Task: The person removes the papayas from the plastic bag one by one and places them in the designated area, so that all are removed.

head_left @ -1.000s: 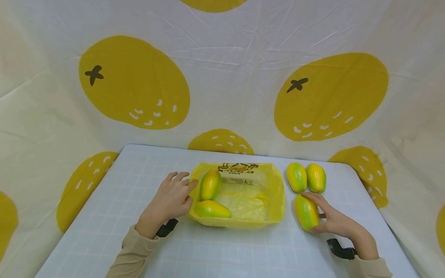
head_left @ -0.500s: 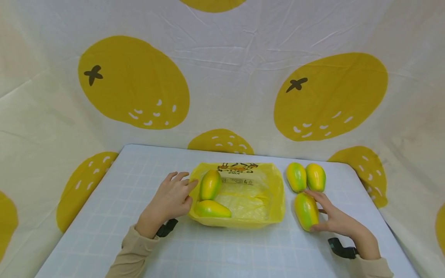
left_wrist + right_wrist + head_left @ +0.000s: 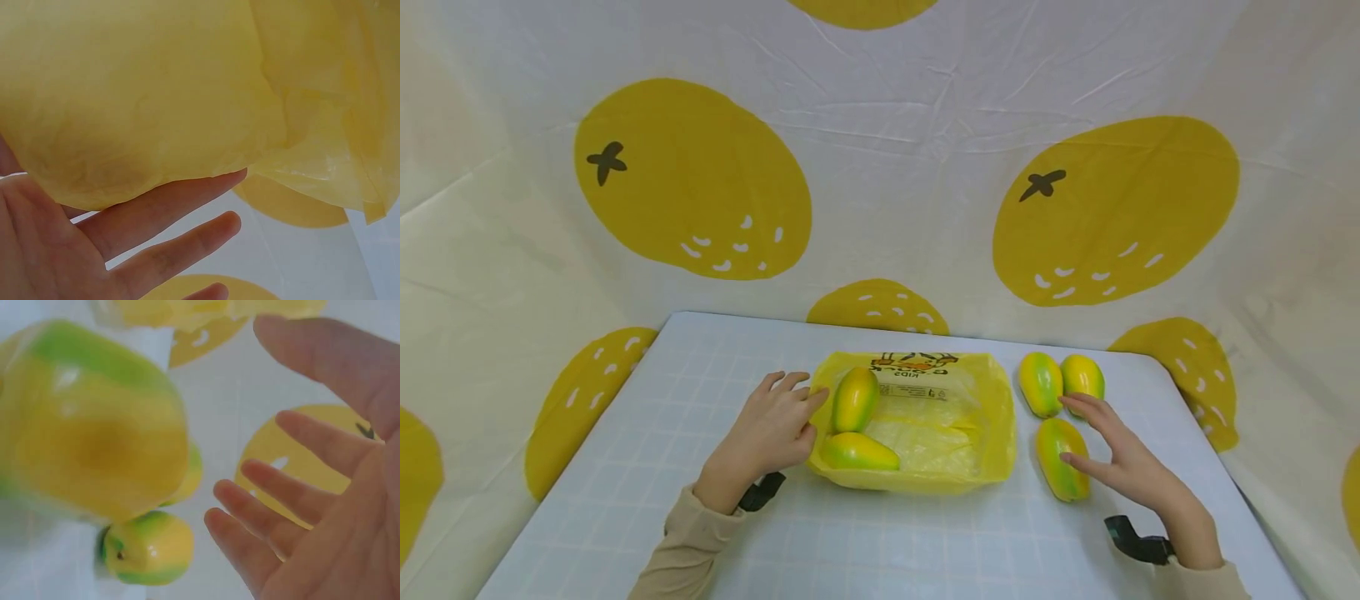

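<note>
A yellow plastic bag [image 3: 932, 454] lies spread with its mouth facing up, holding two yellow-green mango-like fruits, one upright [image 3: 854, 400] and one lying sideways [image 3: 859, 452]. My left hand [image 3: 769, 429] is at the bag's left side with fingers extended; in the left wrist view the bag's yellow film [image 3: 144, 106] overlaps part of the index finger. To the right, my right hand [image 3: 1131, 462] hovers with spread fingers beside the nearest loose fruit [image 3: 1056, 462], its thumb overlapping the fruit in the head view. In the right wrist view a gap separates that fruit [image 3: 94, 425] from the fingers.
Two more fruits, a left one [image 3: 1040, 385] and a right one [image 3: 1081, 379], stand side by side behind the nearest one. The table [image 3: 925, 550] has a pale checked cover. A white curtain [image 3: 895, 192] with large yellow fruit prints hangs behind and around it.
My right hand has let go of the nearest loose fruit, its fingers opening and lifting away. The fruit stays on the table. My left hand and the bag have not moved.
</note>
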Demonstrator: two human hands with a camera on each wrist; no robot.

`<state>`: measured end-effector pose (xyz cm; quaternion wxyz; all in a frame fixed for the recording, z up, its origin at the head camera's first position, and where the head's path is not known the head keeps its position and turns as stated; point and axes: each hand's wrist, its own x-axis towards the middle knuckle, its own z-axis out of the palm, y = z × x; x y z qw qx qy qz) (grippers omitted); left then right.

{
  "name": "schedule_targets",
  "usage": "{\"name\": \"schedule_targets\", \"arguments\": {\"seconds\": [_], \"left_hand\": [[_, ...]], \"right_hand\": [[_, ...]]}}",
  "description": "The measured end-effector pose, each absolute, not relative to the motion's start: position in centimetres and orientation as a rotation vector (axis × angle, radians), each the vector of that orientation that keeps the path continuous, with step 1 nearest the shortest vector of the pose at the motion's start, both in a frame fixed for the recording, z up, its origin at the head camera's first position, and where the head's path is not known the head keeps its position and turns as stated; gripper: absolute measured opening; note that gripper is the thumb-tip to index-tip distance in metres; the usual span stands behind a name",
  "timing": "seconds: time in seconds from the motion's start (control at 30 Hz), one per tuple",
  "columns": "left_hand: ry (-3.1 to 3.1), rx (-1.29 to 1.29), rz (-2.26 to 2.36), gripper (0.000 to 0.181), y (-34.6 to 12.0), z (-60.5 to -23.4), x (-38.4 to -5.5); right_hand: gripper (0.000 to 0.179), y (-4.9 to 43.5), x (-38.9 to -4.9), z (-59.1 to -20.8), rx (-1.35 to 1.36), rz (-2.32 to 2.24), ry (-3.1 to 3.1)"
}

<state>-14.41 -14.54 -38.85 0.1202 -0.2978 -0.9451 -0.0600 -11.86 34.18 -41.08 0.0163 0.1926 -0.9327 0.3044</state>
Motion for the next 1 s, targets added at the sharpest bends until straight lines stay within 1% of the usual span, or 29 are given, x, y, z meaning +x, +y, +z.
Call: {"name": "schedule_targets", "arguments": {"seconds": [0.2, 0.47, 0.7, 0.87, 1.0], "left_hand": [[-2.757, -0.873, -0.172, 0.044, -14.4, -39.0, -14.5], [-2.767, -0.867, -0.159, 0.044, -14.4, -39.0, -14.5], [-2.771, -0.86, -0.169, 0.044, -14.3, -39.0, -14.3], [-2.764, -0.865, -0.176, 0.044, -14.3, -38.9, -14.3], [-2.746, -0.874, -0.172, 0.043, -14.4, -38.9, -14.3]], "right_hand": [[0.061, 32.9, -12.0, -40.2, 0.618, 0.911, -2.727], [0.048, 30.5, -12.1, -38.2, 0.59, 1.062, -2.578], [0.031, 27.9, -12.4, -35.7, 0.669, 1.221, -2.473], [0.023, 25.9, -13.1, -33.8, 0.703, 1.317, -2.452], [0.018, 24.5, -13.8, -33.0, 0.672, 1.333, -2.496]]}}
